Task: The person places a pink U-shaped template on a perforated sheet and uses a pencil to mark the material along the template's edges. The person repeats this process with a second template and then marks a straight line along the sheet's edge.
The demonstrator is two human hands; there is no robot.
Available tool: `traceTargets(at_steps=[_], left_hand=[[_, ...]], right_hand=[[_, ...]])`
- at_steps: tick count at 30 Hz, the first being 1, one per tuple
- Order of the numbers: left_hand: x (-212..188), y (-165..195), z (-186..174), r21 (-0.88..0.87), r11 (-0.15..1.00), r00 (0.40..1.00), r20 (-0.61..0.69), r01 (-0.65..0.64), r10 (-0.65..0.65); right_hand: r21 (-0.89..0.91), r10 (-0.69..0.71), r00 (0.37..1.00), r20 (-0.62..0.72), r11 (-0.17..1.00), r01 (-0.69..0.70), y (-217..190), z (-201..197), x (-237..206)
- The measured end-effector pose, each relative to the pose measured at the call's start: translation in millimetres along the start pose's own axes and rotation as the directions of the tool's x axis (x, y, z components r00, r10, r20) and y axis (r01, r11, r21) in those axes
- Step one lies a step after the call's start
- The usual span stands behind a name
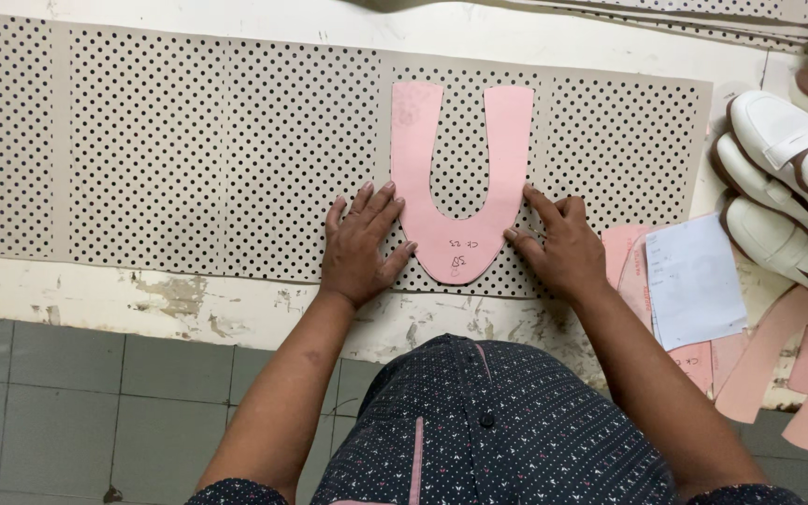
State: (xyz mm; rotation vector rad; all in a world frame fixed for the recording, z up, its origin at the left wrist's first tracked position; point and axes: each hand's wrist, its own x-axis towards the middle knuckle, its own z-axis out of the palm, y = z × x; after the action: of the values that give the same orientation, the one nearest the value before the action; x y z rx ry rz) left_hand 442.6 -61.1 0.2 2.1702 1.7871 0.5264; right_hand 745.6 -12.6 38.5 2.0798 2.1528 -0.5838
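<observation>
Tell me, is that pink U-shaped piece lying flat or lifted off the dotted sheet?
Flat. The pink U-shaped piece rests on the dotted sheet, with the left hand and right hand pressing beside its curved bottom; no edge looks raised.

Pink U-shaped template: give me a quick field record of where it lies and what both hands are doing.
Template: pink U-shaped template, flat on the perforated sheet, open end away from the person
Left hand: left hand flat beside its left edge, thumb touching
Right hand: right hand fingertips at its right edge
Nearby: white shoes, spare pink pieces at right
</observation>
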Motion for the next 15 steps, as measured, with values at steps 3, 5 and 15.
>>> traceTargets(at_steps=[3, 5, 15], left_hand=[[-0.3, -0.6, 0.6, -0.003, 1.0, 1.0, -0.006, -0.003, 0.003], [-0.6, -1.2, 0.7, -0.005, 1.0, 1.0, -0.015, -0.006, 0.006], [-2.8, -1.9, -0.6, -0.033, 0.999, 0.999, -0.047, -0.014, 0.013]], right_hand=[[0.008, 0.005, 1.0, -0.002, 1.0, -0.005, 0.1, 0.9, -0.1], [0.005, 0.005, 1.0, -0.001, 1.0, -0.005, 0.2, 1.0, -0.1], [-0.004, -0.013, 1.0, -0.014, 1.0, 0.013, -0.4, 0.8, -1.2]])
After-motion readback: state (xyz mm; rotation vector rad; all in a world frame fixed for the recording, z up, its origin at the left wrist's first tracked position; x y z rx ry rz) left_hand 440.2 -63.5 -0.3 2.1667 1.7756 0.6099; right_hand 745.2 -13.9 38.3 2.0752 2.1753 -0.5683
